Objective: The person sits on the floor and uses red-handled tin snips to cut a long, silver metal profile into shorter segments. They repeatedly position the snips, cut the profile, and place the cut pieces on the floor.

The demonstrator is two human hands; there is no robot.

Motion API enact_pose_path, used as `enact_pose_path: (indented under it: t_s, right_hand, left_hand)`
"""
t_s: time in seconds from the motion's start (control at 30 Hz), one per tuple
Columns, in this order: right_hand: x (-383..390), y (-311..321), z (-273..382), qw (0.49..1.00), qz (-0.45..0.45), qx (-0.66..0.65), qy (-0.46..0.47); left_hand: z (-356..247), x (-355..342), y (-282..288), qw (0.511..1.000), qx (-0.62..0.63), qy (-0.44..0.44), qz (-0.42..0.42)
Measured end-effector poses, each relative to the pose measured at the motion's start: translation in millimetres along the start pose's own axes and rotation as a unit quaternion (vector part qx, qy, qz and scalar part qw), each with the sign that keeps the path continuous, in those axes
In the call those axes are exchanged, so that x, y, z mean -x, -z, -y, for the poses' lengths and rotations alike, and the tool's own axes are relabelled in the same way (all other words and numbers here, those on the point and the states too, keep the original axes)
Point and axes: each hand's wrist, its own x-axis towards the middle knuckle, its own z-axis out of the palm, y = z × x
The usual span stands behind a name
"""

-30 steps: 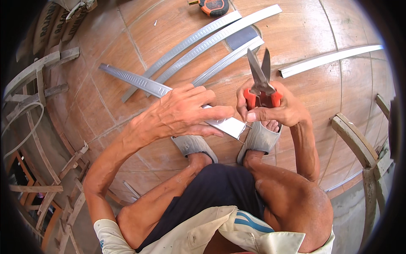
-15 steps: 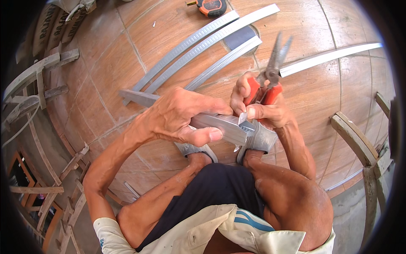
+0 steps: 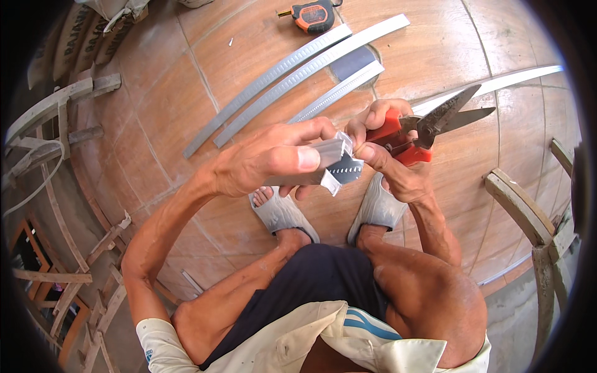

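Your left hand (image 3: 264,158) has its grip closed around a silver metal channel (image 3: 333,153), held up off the tiled floor (image 3: 448,217) in front of your knees with its worked end pointing to your right. Your right hand (image 3: 399,177) is doing double duty: its grip is wrapped on the red handles of the snips (image 3: 429,132), while the thumb and a fingertip meet at the channel's end, apparently pinching the upper flap (image 3: 344,142). As far as that end shows, the cutting looks at least partly done: you have the upper flap and a lower flap (image 3: 331,183) standing apart from a toothed-looking tongue (image 3: 349,169) between them, and all three appear attached to the channel. The bending of the upper flap seems to be in hand rather than finished; whether it has its full fold, you cannot tell under your fingers. The snips' blades stand parted and point away from the metal, so you are not cutting at this moment. Beyond your hands, three metal strips (image 3: 305,73) lie on the floor below the tape measure (image 3: 313,17); whether their ends have been cut likewise is too small to tell.
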Motion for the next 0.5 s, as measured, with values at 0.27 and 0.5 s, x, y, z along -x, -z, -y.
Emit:
enact_pose_path:
  t_s: [0.27,0.5]
  right_hand:
    - [0.9,-20.2,-21.5,0.949,-0.117,0.164,0.243]
    - [-13.8,9.5,32.3,0.941,-0.103,-0.092,-0.31]
  left_hand:
    - [-1.7,-6.6,7.7,0.976,0.207,0.049,0.04]
    - [5.3,7.9,4.1,0.954,-0.212,-0.162,-0.134]
